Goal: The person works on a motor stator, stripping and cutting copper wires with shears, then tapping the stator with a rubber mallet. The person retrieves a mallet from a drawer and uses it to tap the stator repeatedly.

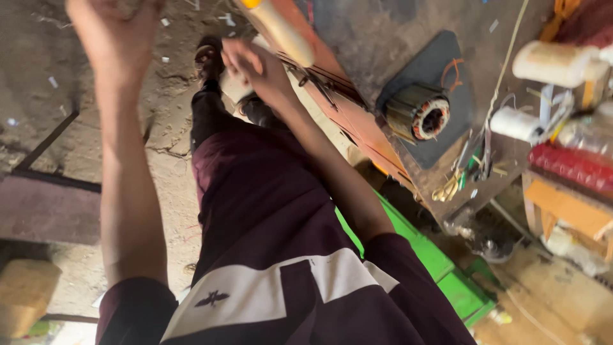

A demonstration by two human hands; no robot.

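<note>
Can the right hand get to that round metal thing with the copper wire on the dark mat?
Probably yes. The right hand is near the workbench edge, and nothing blocks the motor stator on its dark mat.

- Shirt (268,211): deep maroon, crossed by a white band bearing a small dark winged motif.
- Trousers (207,118): black.
- Stator (419,112): olive-grey casing, copper-red windings ringing a dark bore.
- Mat (440,57): slate grey.
- Surface (357,121): orange edge, dusty brown top.
- Crate (440,268): bright green.
- Spools (552,62): cream-white.
- Roll (575,167): red, ribbed.
- Floor (38,70): brown dirt flecked with pale scraps.
- Handle (281,29): cream with yellow tip.
</note>
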